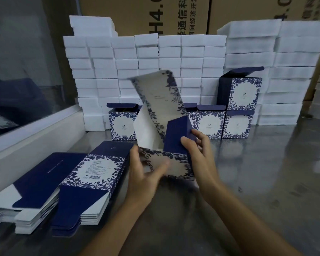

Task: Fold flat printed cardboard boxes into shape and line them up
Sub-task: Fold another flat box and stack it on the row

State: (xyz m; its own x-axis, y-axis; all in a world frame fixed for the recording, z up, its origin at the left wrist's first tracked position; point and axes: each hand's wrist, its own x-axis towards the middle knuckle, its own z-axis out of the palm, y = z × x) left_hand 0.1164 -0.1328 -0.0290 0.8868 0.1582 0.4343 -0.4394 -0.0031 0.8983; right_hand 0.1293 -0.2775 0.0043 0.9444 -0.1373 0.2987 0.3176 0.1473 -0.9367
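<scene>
Above the table I hold a half-opened blue-and-white floral printed box (pixel 161 115), its long panel tilted up and away. My left hand (pixel 144 172) grips its lower printed panel, thumb on top. My right hand (pixel 198 148) pinches the dark blue flap on the right side. A stack of flat printed boxes (pixel 70 183) lies at the left. Folded boxes (pixel 209 124) stand in a row behind, lids up, with one more box (pixel 242 91) stacked on top at the right.
A wall of white foam blocks (pixel 155 58) rises behind the folded boxes, with large brown cartons (pixel 142 15) behind it. A white ledge with a glass pane (pixel 26 71) borders the left. The grey shiny tabletop (pixel 266 182) stretches to the right.
</scene>
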